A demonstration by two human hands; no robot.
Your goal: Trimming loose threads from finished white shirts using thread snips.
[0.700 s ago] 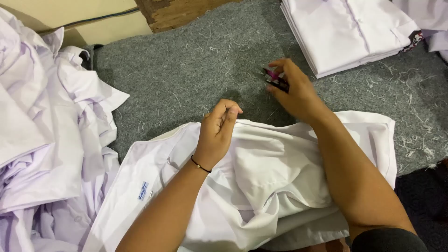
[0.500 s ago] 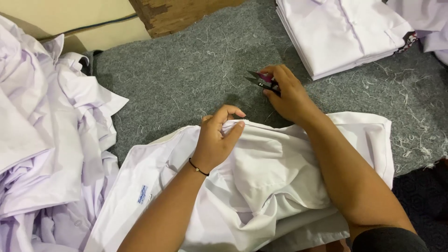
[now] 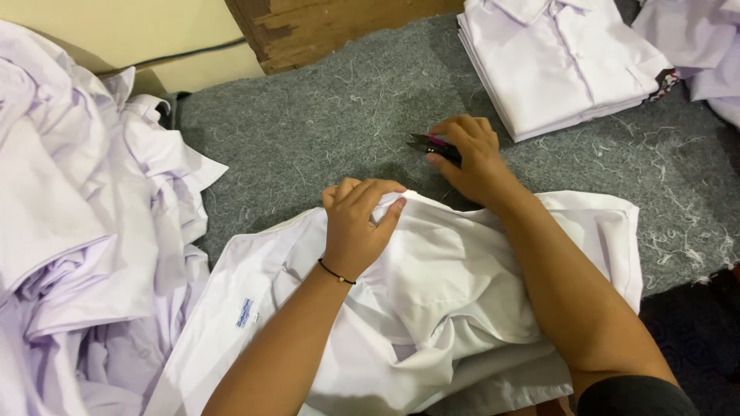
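Note:
A white shirt (image 3: 432, 308) lies crumpled in front of me on grey felt (image 3: 324, 131). My left hand (image 3: 356, 223) pinches a fold of the shirt's upper edge, with a thin black band around the wrist. My right hand (image 3: 470, 158) rests on the felt just beyond the shirt, closed around a small black thread snipper (image 3: 424, 143) with a pink part, its blades sticking out to the left. A small blue label (image 3: 245, 313) shows on the shirt's left side.
A loose heap of white shirts (image 3: 77, 231) fills the left side. A neat stack of folded white shirts (image 3: 555, 62) sits at the top right, with more white cloth (image 3: 694, 46) beyond it. Thread scraps litter the felt. A wooden post (image 3: 308, 27) stands at the top.
My right hand has slid slightly left with the snipper. My left hand's fingers have closed further over the shirt's edge.

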